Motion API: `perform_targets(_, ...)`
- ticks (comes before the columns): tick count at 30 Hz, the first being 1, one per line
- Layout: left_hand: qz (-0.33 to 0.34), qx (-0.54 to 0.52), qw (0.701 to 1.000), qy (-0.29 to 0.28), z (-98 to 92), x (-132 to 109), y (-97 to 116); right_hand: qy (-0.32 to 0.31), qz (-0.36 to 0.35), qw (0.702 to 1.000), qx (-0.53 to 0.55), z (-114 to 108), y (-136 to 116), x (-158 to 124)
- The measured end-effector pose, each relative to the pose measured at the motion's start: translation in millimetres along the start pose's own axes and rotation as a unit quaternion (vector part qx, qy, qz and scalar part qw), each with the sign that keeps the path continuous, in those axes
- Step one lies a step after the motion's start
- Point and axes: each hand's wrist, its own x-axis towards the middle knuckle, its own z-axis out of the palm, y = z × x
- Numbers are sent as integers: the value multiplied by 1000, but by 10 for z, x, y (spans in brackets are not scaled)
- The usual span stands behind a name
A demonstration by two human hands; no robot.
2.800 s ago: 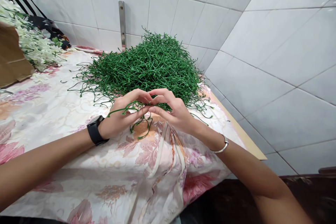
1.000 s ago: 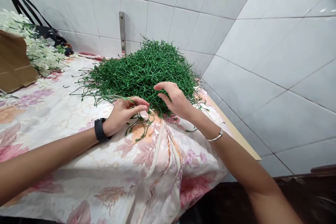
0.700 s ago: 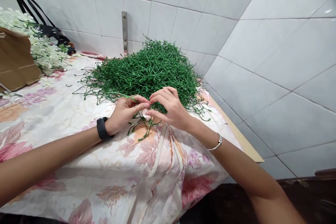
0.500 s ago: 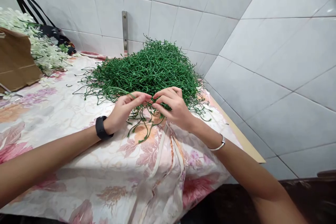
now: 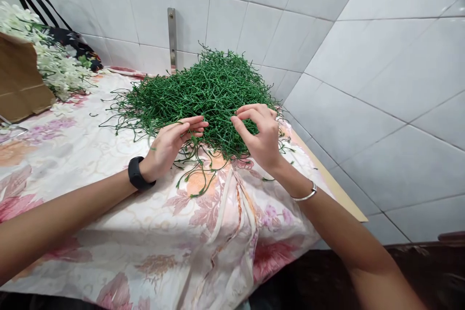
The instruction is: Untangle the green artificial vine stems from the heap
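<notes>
A big heap of thin green plastic stems (image 5: 203, 92) lies on a table under a floral cloth (image 5: 109, 213), against the tiled corner. My left hand (image 5: 170, 143), with a black watch on the wrist, is closed on a small bunch of green stems (image 5: 192, 167) that hangs down over the cloth. My right hand (image 5: 259, 135), a silver bangle on its wrist, is raised over the heap's near right edge. Its fingers are curled in a pinch among the stems; what they hold is too fine to make out.
White artificial flowers (image 5: 47, 63) and a brown cardboard box (image 5: 18, 82) sit at the far left, a dark bag (image 5: 69, 41) behind them. A metal strip (image 5: 170, 38) hangs on the tiled wall. The table's edge (image 5: 337, 193) runs along the right.
My hands were pinched together at the bunch half a second ago. The right hand has since drawn away to the right and up over the heap. The left hand keeps the bunch.
</notes>
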Motion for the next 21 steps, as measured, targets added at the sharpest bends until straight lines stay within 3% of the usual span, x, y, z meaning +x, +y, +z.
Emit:
perform_targets(5,55,6,998,15,-26,14,42,-22,30,999,0,26,75,4)
perform_targets(10,92,21,995,23,-45,34,114,-98,-41,994,24,26,-59,-38)
perform_targets(16,49,30,997,-45,86,-46,174,-203,-94,974,25,139,-253,-156)
perform_targets(18,31,37,997,-54,122,-70,183,-212,-95,972,31,171,-245,-171)
perform_targets(21,51,60,997,-15,110,-62,175,-180,-57,981,52,146,-195,-136)
